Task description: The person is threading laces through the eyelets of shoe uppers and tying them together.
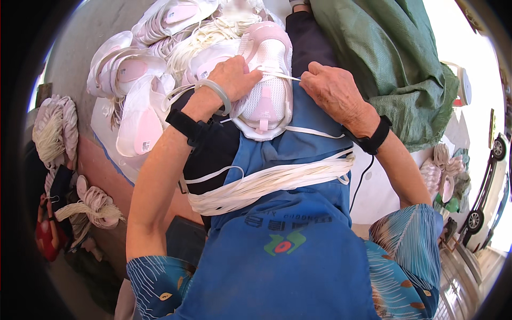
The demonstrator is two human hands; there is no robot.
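A white and pink shoe upper (265, 114) rests on my lap, over the blue apron (277, 240). A white shoelace (285, 77) crosses the upper and runs taut to my right hand (337, 89). That hand is closed, pinching the lace just right of the upper. My left hand (232, 81) is closed at the upper's left edge with its fingers curled at the lacing; they partly hide what they grip, which looks like the same lace. Another length of lace loops beside the left wrist. A thick bundle of white laces (277, 181) lies across my waist.
Several more white and pink uppers (133, 69) are heaped at the far left, with cream laces (200, 45) among them. A green woven sheet (389, 69) drapes at the far right. Tied bundles of uppers (56, 128) lie on the left. Cars (488, 186) stand beyond, at right.
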